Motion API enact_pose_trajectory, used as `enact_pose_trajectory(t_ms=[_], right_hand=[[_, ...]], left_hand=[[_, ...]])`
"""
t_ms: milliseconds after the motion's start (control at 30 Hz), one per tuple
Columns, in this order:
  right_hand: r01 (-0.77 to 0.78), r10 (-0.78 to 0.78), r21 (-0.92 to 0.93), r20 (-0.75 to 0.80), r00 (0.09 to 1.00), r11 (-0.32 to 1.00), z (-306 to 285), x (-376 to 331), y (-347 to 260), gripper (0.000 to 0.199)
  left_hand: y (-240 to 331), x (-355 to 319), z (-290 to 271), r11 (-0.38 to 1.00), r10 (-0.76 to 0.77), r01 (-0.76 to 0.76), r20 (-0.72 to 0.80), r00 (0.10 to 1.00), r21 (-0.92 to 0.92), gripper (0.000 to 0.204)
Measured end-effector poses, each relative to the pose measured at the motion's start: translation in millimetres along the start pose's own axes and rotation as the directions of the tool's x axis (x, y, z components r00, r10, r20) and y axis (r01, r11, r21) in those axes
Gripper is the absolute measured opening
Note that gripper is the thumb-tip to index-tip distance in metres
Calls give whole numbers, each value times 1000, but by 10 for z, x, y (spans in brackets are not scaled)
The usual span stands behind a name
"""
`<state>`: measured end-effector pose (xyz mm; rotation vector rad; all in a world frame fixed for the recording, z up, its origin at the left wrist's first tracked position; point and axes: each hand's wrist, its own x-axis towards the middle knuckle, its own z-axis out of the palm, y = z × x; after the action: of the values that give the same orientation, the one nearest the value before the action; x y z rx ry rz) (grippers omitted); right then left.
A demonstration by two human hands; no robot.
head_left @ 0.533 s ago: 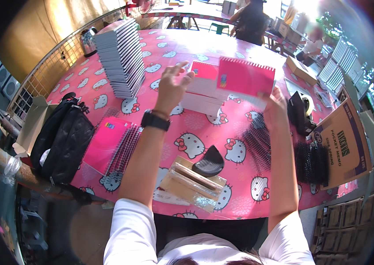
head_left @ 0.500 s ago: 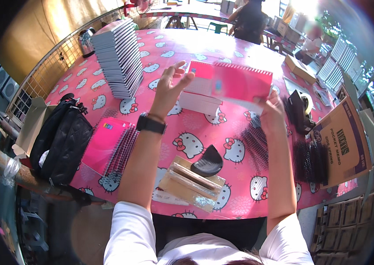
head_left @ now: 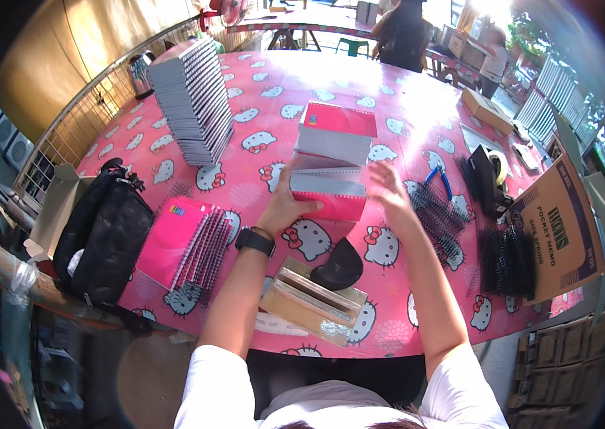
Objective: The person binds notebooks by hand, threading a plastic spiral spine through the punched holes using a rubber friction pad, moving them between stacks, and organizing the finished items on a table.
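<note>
The left hand (head_left: 284, 207) covers the near left corner of a pink notebook (head_left: 327, 194), so the grip itself is partly hidden – the thumb lies on top and the fingers curl under the edge, closed on the book. That notebook lies near the middle of the pink table (head_left: 402, 107), its grey page edges facing the camera, just in front of a second stack of notebooks (head_left: 336, 134) with a red cover; whether the two touch is hard to make out. The right hand (head_left: 387, 189) sits at the notebook's right end with fingers spread and loosely bent, and it is unclear whether it presses the book or only rests beside it. Both forearms come up from the lower edge, the left one wearing a black watch (head_left: 255, 241). A tall pile of grey notebooks (head_left: 192, 100) stands well apart at the far left, a black bag (head_left: 102, 229) hangs over the left edge of the table, and a pink book with black coils (head_left: 187, 247) lies just beside the left forearm. Black binding coils (head_left: 438, 218) lie close to the right wrist – more of them sit near a cardboard box (head_left: 560, 229) cut off by the rim. Bare cloth lies between the notebooks and the far edge.
</note>
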<state>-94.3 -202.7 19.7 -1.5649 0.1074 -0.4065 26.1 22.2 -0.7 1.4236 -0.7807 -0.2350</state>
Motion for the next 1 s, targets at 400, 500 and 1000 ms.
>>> enact_pose_trajectory(t_ms=[400, 500, 1000], right_hand=[[-495, 493, 29, -170, 853, 868, 94, 946, -525, 47], [-516, 512, 9, -143, 847, 857, 86, 945, -550, 45], [-392, 407, 268, 1, 913, 880, -417, 1004, -354, 58]], left_hand=[[-83, 94, -9, 998, -26, 26, 1, 1000, 62, 103], [-56, 67, -41, 996, -56, 54, 21, 998, 65, 103], [39, 309, -141, 979, -55, 48, 27, 998, 200, 75]])
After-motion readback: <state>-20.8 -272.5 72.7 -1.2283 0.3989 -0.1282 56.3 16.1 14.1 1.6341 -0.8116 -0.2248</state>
